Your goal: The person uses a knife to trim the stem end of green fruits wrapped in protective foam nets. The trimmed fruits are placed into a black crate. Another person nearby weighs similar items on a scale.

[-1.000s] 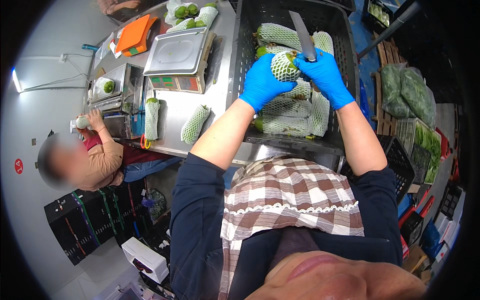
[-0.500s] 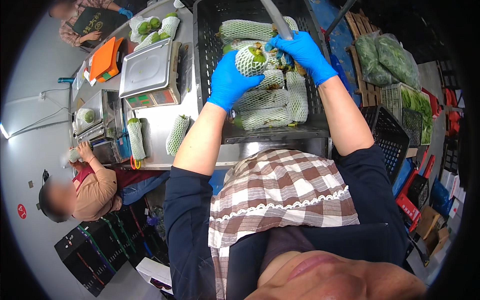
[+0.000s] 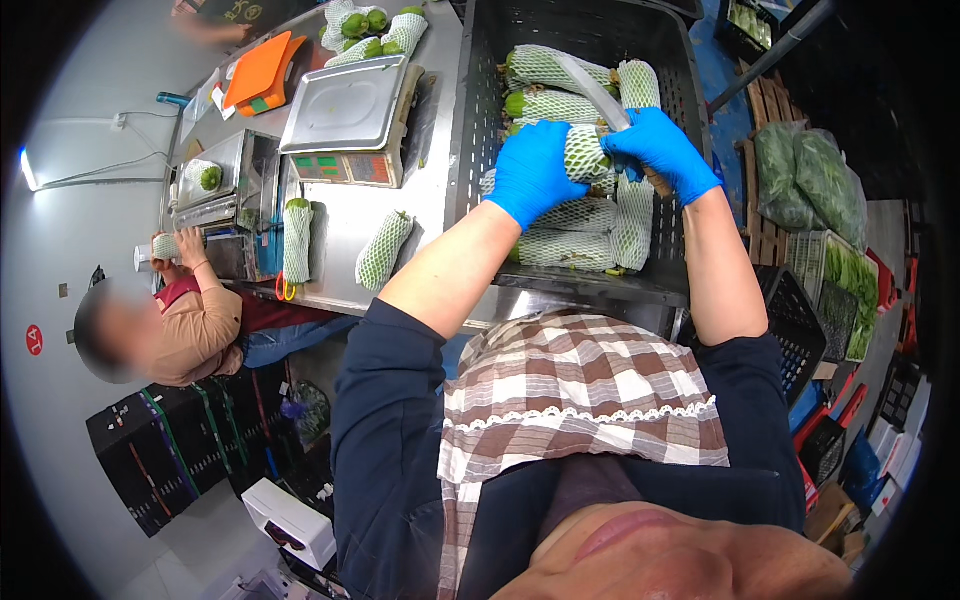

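Observation:
My left hand (image 3: 540, 175), in a blue glove, is wrapped round a green gourd in a white foam net (image 3: 584, 153). The gourd lies sideways above the black crate, its end pointing at my other hand. My right hand (image 3: 665, 155), gloved too, grips a knife by its brown handle. The knife's blade (image 3: 592, 88) slants up and left from that hand, away from me. My right fingers are close against the gourd's end; whether they touch it is hard to see. Several more netted gourds (image 3: 568, 250) lie in the black crate (image 3: 484, 110) below, partly hidden by my hands.
Left of the crate, the steel table (image 3: 335, 225) bears a weighing scale (image 3: 345, 105), two netted gourds (image 3: 383, 250) and an orange scale (image 3: 262, 75). A co-worker (image 3: 200, 325) handles a netted gourd at the left. Bagged greens (image 3: 810, 185) lie on a pallet at the right.
The gourd in my left hand has turned from its cut end facing up to lying sideways toward my right hand. The knife has come down closer. The whole view has shifted.

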Available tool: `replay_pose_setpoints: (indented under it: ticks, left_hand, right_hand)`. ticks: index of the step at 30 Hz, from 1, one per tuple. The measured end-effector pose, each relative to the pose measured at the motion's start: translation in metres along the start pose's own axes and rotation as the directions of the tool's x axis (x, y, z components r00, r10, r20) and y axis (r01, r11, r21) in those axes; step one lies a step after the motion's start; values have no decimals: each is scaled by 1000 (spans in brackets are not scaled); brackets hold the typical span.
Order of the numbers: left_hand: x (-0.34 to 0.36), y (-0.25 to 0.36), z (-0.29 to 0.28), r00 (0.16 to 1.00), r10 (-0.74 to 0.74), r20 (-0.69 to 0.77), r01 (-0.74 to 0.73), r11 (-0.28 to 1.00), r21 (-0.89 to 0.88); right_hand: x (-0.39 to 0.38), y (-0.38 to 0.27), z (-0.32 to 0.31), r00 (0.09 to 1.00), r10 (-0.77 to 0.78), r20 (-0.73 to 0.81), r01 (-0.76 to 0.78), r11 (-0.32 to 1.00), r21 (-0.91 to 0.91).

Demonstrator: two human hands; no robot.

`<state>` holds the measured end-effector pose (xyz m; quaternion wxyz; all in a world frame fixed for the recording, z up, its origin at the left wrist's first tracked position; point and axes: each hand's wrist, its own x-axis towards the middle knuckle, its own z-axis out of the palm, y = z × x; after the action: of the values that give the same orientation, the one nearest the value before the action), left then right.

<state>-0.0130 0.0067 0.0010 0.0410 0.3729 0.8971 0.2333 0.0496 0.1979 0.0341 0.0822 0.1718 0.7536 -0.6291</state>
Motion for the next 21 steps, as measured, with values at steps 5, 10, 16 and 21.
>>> replay_pose_setpoints:
  ticks: [5, 10, 16, 21]
  left_hand:
    - [-1, 0, -1, 1000, 28, -4, -28, 999, 25]
    - [1, -3, 3, 997, 71, -1, -71, 997, 41]
    - [-1, -1, -3, 993, 92, -76, -94, 996, -14]
    - [8, -5, -19, 985, 10, -174, -72, 933, -353]
  right_hand:
    - [1, -4, 1, 998, 64, -19, -64, 997, -33]
    - [6, 1, -1, 994, 103, 45, -105, 994, 42]
    - [6, 1, -3, 984, 168, 60, -175, 976, 131]
    - [25, 24, -6, 956, -11, -292, 48, 992, 118]
